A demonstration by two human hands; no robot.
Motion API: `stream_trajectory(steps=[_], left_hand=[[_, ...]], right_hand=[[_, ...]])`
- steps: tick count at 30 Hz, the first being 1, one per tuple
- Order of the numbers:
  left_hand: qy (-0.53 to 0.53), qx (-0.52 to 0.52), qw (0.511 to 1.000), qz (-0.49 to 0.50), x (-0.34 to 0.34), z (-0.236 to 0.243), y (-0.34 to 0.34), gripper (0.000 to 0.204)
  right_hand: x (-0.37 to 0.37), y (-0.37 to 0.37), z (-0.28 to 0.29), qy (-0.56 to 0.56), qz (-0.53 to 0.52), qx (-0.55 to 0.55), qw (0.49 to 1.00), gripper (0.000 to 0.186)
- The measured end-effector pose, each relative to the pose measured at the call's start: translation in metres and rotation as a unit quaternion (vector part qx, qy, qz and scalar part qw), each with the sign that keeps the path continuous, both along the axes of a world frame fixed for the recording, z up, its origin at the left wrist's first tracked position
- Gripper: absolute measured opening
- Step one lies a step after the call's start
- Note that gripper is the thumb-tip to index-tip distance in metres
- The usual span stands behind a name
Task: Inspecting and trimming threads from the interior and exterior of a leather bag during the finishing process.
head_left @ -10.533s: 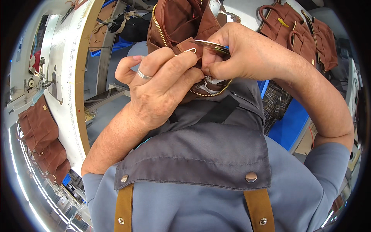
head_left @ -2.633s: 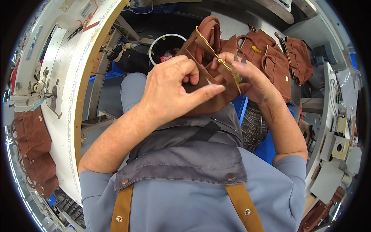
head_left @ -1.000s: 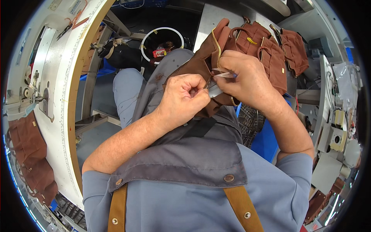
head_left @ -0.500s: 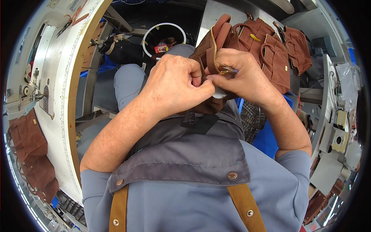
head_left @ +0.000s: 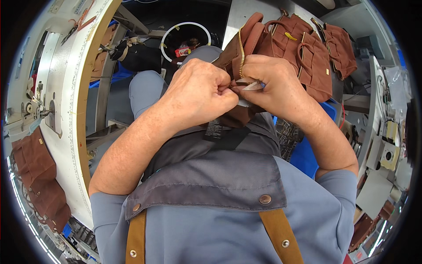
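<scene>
A reddish-brown fabric bag (head_left: 229, 61) with a gold-toothed zipper (head_left: 241, 53) lies over my lap, its opening edge between my hands. My left hand (head_left: 200, 91) is closed in a pinch at the bag's edge; the exact spot it grips is hidden by the fingers. Against it, fingertips nearly touching, my right hand (head_left: 280, 86) is closed around small thread snips (head_left: 252, 86). Their pointed metal blades and a bit of blue show beside the thumb. Below the hands hangs a black printed label (head_left: 214, 128), partly under the bag's brown cloth.
Several similar brown bags (head_left: 314, 72) lie on the table at the upper right. A white-rimmed bin (head_left: 207, 31) stands beyond my knees. On my left runs a white sewing table (head_left: 72, 114) with a sewing machine (head_left: 37, 105); another brown bag (head_left: 37, 169) is beside it. A blue bin (head_left: 304, 154) sits by my right side.
The snips' blades have turned into clearer view at my right fingertips. My left fingers have curled in tighter, and both hands stay close together at the bag.
</scene>
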State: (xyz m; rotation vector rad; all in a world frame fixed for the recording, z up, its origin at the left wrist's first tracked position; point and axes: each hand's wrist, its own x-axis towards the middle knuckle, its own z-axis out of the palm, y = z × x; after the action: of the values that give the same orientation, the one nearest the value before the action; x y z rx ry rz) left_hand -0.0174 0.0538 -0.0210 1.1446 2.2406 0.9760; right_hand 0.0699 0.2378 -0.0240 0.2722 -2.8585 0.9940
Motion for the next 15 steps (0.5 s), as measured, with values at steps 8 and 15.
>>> stream_trajectory(steps=[8, 15], left_hand=[[-0.061, 0.064, 0.996, -0.026, 0.006, -0.008, -0.017, 0.014], [-0.035, 0.081, 0.996, -0.011, 0.011, -0.007, -0.021, 0.013]], right_hand=[[0.008, 0.03, -0.002, 0.028, 0.024, 0.179, 0.983, 0.021], [-0.004, 0.038, 0.018, -0.115, 0.099, -0.049, 0.987, 0.034]])
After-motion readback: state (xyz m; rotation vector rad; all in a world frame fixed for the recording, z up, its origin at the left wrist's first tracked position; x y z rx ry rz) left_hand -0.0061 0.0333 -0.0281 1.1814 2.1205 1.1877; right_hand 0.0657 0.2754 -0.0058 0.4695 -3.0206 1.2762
